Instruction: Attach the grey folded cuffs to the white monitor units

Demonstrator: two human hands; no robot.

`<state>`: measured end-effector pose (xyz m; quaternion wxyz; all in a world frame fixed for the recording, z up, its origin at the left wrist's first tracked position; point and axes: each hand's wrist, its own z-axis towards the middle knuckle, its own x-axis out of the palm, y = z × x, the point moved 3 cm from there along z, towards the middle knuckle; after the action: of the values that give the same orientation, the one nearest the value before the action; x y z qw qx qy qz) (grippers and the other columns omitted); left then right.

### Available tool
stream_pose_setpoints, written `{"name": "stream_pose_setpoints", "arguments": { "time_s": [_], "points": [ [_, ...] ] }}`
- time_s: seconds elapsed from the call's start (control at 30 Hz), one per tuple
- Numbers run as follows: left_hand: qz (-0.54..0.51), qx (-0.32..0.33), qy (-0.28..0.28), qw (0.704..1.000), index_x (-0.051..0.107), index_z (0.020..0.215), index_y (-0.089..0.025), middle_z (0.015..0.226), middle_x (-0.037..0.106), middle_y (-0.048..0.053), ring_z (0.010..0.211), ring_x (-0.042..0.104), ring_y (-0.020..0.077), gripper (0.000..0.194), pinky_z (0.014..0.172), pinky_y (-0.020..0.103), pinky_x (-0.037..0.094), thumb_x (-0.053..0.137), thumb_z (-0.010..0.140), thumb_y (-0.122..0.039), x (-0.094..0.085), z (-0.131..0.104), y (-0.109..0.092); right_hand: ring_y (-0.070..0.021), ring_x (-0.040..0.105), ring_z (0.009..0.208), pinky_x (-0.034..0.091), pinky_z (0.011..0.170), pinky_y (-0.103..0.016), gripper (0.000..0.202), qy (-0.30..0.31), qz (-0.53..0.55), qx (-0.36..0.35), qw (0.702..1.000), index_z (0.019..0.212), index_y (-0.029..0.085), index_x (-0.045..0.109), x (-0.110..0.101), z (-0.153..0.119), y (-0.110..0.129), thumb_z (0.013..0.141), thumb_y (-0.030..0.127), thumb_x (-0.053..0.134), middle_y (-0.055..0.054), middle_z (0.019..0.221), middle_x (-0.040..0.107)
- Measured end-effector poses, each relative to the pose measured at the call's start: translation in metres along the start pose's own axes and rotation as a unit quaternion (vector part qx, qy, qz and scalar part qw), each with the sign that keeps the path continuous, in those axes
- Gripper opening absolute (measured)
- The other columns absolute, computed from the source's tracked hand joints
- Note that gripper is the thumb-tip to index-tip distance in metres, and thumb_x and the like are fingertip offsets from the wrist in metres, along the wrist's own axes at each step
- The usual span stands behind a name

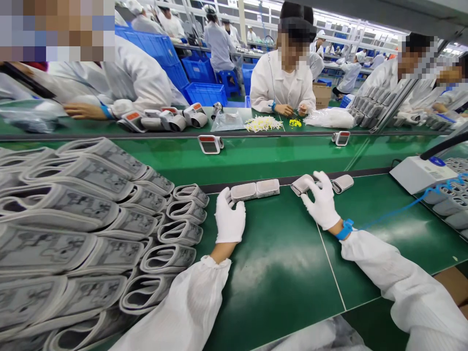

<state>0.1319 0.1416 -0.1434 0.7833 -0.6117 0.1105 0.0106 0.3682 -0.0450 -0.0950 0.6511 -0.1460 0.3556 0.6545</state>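
Rolled grey fabric cuffs lie along the far edge of the green bench. My left hand (230, 218), in a white glove, rests by the left end of two cuffs set end to end, the left cuff (243, 191) and the right cuff (268, 187). Its fingers and thumb are apart, fingertips against that end. With thumb and forefinger, my gloved right hand (322, 202) grips the right side of a tilted cuff (301, 185); its other fingers are raised. Just beyond that hand lies one more cuff (342, 184). A blue wrist strap (345, 229) circles my right wrist.
Stacked printed cuffs (87, 200) fill the left side. A green conveyor (270, 158) behind the bench carries a monitor (211, 145) and another monitor (341, 138). At right stand a white device (420, 173) and more cuffs (451, 204). A co-worker (283, 80) sits opposite.
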Motion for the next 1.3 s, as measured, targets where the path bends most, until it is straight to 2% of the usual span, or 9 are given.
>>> {"name": "stream_pose_setpoints", "arguments": {
  "time_s": [0.07, 0.2, 0.3, 0.53, 0.87, 1.0, 1.1, 1.17, 1.3],
  "points": [
    [-0.002, -0.003, -0.001, 1.000, 0.049, 0.142, -0.015, 0.141, 0.061, 0.019, 0.131, 0.062, 0.0254, 0.059, 0.114, 0.042, 0.050, 0.060, 0.084, -0.011, 0.000, 0.000, -0.002, -0.0374, 0.039, 0.149, 0.048, 0.114, -0.054, 0.062, 0.046, 0.020, 0.070, 0.996, 0.144, 0.020, 0.058, 0.002, 0.005, -0.026, 0.084, 0.026, 0.074, -0.018, 0.157, 0.041],
    [-0.009, -0.009, 0.002, 1.000, 0.051, 0.141, -0.013, 0.141, 0.061, 0.020, 0.131, 0.062, 0.0259, 0.060, 0.114, 0.042, 0.049, 0.061, 0.082, -0.009, 0.001, 0.000, -0.006, -0.0302, 0.061, 0.128, 0.063, 0.092, -0.041, 0.070, 0.085, 0.108, 0.141, 0.980, 0.153, 0.020, 0.049, 0.016, 0.008, -0.045, 0.087, 0.032, 0.070, -0.015, 0.145, 0.056],
    [-0.020, -0.015, 0.006, 1.000, 0.051, 0.142, -0.013, 0.143, 0.061, 0.020, 0.131, 0.062, 0.0256, 0.062, 0.114, 0.041, 0.049, 0.062, 0.081, -0.007, 0.002, 0.002, -0.007, -0.0276, 0.065, 0.120, 0.065, 0.081, -0.035, 0.067, 0.078, 0.109, 0.132, 0.982, 0.154, 0.022, 0.048, 0.024, 0.008, -0.038, 0.090, 0.032, 0.066, -0.013, 0.142, 0.060],
    [-0.023, -0.017, 0.012, 1.000, 0.051, 0.141, -0.014, 0.144, 0.061, 0.018, 0.130, 0.063, 0.0249, 0.063, 0.115, 0.041, 0.049, 0.062, 0.080, -0.006, 0.004, 0.005, -0.007, -0.0292, 0.064, 0.126, 0.059, 0.102, -0.042, 0.063, 0.083, 0.068, 0.099, 0.989, 0.153, 0.022, 0.049, 0.038, 0.009, -0.024, 0.094, 0.032, 0.065, -0.011, 0.143, 0.061],
    [0.004, -0.017, 0.011, 1.000, 0.052, 0.141, -0.014, 0.140, 0.063, 0.018, 0.125, 0.066, 0.0246, 0.066, 0.113, 0.040, 0.050, 0.063, 0.077, -0.004, 0.002, 0.004, -0.012, -0.0270, 0.073, 0.107, 0.062, 0.093, -0.039, 0.057, 0.085, 0.056, 0.117, 0.988, 0.150, 0.019, 0.051, 0.043, 0.001, -0.001, 0.096, 0.032, 0.062, -0.012, 0.136, 0.066],
    [0.008, -0.027, -0.002, 1.000, 0.051, 0.142, -0.013, 0.136, 0.064, 0.018, 0.125, 0.065, 0.0256, 0.066, 0.114, 0.043, 0.050, 0.061, 0.077, -0.005, 0.000, 0.003, -0.011, -0.0254, 0.074, 0.103, 0.063, 0.087, -0.037, 0.056, 0.078, 0.056, 0.091, 0.991, 0.152, 0.019, 0.049, 0.023, -0.011, 0.006, 0.098, 0.031, 0.059, -0.013, 0.133, 0.067],
    [0.009, -0.032, -0.012, 0.999, 0.049, 0.143, -0.010, 0.134, 0.064, 0.020, 0.125, 0.065, 0.0261, 0.067, 0.113, 0.043, 0.050, 0.060, 0.078, -0.006, -0.002, 0.002, -0.010, -0.0270, 0.070, 0.110, 0.058, 0.100, -0.043, 0.044, 0.032, 0.002, 0.032, 0.999, 0.142, 0.021, 0.060, -0.013, -0.004, -0.008, 0.099, 0.031, 0.058, -0.013, 0.126, 0.070],
    [0.011, -0.027, -0.011, 0.999, 0.049, 0.144, -0.009, 0.134, 0.064, 0.020, 0.124, 0.066, 0.0262, 0.067, 0.112, 0.043, 0.051, 0.061, 0.078, -0.007, -0.002, 0.002, -0.011, -0.0301, 0.065, 0.121, 0.051, 0.110, -0.048, 0.039, -0.023, -0.064, 0.037, 0.997, 0.134, 0.022, 0.068, -0.044, 0.007, -0.037, 0.096, 0.032, 0.062, -0.013, 0.124, 0.070],
    [0.018, -0.021, -0.005, 1.000, 0.050, 0.143, -0.010, 0.135, 0.065, 0.020, 0.124, 0.066, 0.0261, 0.066, 0.113, 0.043, 0.050, 0.062, 0.078, -0.009, -0.003, 0.001, -0.014, -0.0372, 0.052, 0.138, 0.042, 0.118, -0.055, 0.073, -0.049, -0.083, 0.217, 0.971, 0.145, 0.016, 0.059, -0.086, 0.012, -0.116, 0.081, 0.048, 0.075, -0.018, 0.144, 0.057]
  ]
}}
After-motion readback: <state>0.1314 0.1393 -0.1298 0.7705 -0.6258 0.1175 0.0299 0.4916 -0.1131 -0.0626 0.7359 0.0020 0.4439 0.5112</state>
